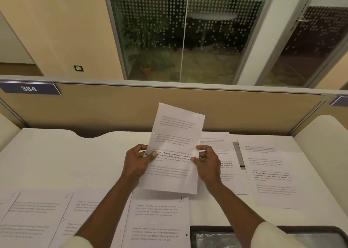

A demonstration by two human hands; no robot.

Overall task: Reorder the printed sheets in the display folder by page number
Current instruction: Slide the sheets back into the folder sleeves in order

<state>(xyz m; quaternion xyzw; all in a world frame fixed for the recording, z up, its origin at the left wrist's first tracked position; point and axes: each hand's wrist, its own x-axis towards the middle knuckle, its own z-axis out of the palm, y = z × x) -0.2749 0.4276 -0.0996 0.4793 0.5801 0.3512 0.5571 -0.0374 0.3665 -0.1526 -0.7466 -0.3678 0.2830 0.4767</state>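
- One printed sheet (175, 134) is held up, tilted, at the middle of the frame, above the counter (75, 163).
- The left hand (140, 158) has its fingers (141, 147) and thumb pinching the sheet's left edge.
- The right hand (206, 158) pinches its right edge.
- Other sheets (160, 221) lie flat along the bottom and the right side.
- The display folder (263, 236) lies at lower right, cut off by the frame.

White desk (75, 163); tan partition (113, 108), label "384" (29, 88); potted plant (146, 59) behind window (207, 40).

Dim warm light, wide-angle edge bending
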